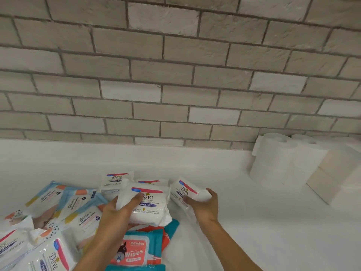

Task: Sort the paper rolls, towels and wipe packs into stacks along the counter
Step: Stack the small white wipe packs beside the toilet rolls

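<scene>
Head view: two Dove packs held over the white counter [263, 222].
The left hand [117, 214] grips one Dove pack [148, 206] by its left edge, thumb on top. The right hand [203, 204] curls round a second Dove pack [184, 190] just to the right of the first. Other wipe packs [78, 210] lie heaped to the left and below. The paper rolls [273, 159] stand well apart, by the wall on the right.

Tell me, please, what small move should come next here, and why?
Probably lower the Dove pack in the left hand onto the Dove packs lying just behind it: they already form a Dove group, and the right hand holds a second Dove pack to follow.
</scene>
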Tool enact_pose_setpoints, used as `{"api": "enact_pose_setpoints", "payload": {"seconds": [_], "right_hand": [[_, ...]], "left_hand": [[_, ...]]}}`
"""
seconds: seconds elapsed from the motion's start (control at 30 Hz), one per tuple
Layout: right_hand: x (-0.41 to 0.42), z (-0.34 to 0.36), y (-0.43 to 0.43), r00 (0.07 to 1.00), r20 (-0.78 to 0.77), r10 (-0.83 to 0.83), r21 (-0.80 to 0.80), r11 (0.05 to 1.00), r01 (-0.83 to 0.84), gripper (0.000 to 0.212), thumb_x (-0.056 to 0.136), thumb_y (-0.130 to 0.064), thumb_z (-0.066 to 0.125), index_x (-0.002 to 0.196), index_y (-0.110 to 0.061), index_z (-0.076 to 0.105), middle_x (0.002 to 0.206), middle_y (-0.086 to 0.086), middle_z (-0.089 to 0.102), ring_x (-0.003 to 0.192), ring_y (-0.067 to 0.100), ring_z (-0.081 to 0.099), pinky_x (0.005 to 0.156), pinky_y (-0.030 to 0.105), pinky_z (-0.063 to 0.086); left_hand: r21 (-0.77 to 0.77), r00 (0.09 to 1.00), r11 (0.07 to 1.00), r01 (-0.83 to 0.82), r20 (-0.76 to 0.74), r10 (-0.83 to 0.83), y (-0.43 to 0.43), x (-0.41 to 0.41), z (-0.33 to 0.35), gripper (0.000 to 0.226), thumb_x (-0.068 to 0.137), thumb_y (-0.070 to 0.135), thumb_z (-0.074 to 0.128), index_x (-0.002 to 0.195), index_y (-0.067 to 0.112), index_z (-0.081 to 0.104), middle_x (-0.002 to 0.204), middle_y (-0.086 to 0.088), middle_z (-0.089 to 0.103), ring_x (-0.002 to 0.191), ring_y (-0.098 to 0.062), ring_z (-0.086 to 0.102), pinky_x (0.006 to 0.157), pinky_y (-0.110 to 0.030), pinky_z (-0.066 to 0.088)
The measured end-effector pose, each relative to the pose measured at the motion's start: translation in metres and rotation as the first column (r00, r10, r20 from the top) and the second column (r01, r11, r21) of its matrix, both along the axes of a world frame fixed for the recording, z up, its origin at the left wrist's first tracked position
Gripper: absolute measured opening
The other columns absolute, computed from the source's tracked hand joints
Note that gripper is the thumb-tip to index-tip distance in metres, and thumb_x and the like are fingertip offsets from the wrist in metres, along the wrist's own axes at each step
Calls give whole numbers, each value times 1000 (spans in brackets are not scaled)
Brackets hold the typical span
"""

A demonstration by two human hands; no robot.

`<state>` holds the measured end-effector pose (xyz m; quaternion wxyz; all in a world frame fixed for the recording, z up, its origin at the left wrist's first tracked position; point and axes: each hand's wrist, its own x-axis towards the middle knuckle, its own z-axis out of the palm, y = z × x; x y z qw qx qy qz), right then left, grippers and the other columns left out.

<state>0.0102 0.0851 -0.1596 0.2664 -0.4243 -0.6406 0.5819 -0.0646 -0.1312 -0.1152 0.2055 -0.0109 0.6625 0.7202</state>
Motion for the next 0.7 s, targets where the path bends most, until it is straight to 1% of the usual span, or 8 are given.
{"api": "enact_pose_setpoints", "payload": {"seconds": [0.03, 0.1, 0.2, 0.3, 0.37, 0.5, 0.6, 0.7], "right_hand": [[6, -2, 0, 999, -34, -11, -21, 1000, 11, 50, 54, -9, 94, 94, -12, 64, 93, 2, 75, 77, 14, 72, 67, 30, 59], [20, 0, -2, 992, -120, -32, -143, 990, 14, 43, 58, -1, 91, 92, -14, 67, 89, 4, 76, 77, 15, 73, 62, 27, 57], [41, 2, -1, 979, -204, -7, -352, 934, -66, 41, 63, 1, 88, 101, -3, 72, 92, 10, 78, 83, 26, 75, 72, 35, 60], [59, 5, 2, 953, -302, -21, -490, 861, -137, 44, 69, 2, 83, 110, 2, 69, 100, 16, 76, 93, 33, 74, 83, 44, 58], [71, 6, 3, 928, -370, -38, -538, 824, -180, 43, 74, 0, 79, 115, 2, 67, 106, 17, 74, 97, 34, 73, 80, 43, 58], [94, 10, 11, 870, -488, -69, -591, 760, -271, 41, 83, -4, 71, 122, -1, 62, 115, 18, 71, 104, 36, 70, 80, 49, 59], [108, 20, 20, 871, -487, -60, -596, 752, -281, 39, 86, -15, 68, 123, -4, 62, 113, 15, 73, 95, 29, 73, 67, 38, 62], [116, 24, 34, 856, -505, -111, -640, 713, -285, 39, 86, -18, 69, 121, -3, 63, 111, 15, 74, 86, 27, 74, 60, 31, 62]], "left_hand": [[-7, 1000, 1000, -4, -8, 4, 0, 1, 1, 39, 75, 36, 81, 110, 28, 64, 99, -9, 76, 86, -32, 74, 80, -55, 59], [-19, 1000, 1000, -10, -20, 10, 1, 2, 2, 41, 75, 38, 81, 111, 31, 63, 103, -8, 74, 89, -32, 73, 81, -55, 59], [9, 999, 1000, 8, -36, -8, 4, 6, 5, 26, 79, 33, 79, 99, 32, 62, 101, -6, 73, 92, -32, 71, 85, -54, 58], [32, 998, 999, 38, -51, -36, 9, 11, 9, 23, 83, 27, 76, 101, 30, 61, 96, -4, 70, 89, -30, 69, 78, -47, 58], [36, 997, 998, 44, -58, -42, 15, 13, 10, 28, 84, 26, 75, 107, 28, 59, 97, -4, 70, 89, -29, 68, 72, -43, 57], [50, 996, 995, 85, -40, -83, 30, 18, 10, 38, 81, 28, 78, 115, 25, 61, 104, -8, 72, 94, -32, 69, 85, -53, 58], [69, 992, 990, 126, -36, -123, 44, 23, 11, 30, 82, 25, 77, 109, 22, 64, 96, -8, 75, 89, -31, 72, 84, -51, 58], [87, 990, 987, 138, -22, -137, 59, 27, 12, 36, 81, 24, 78, 114, 19, 65, 100, -10, 76, 90, -31, 72, 81, -48, 59]]}}
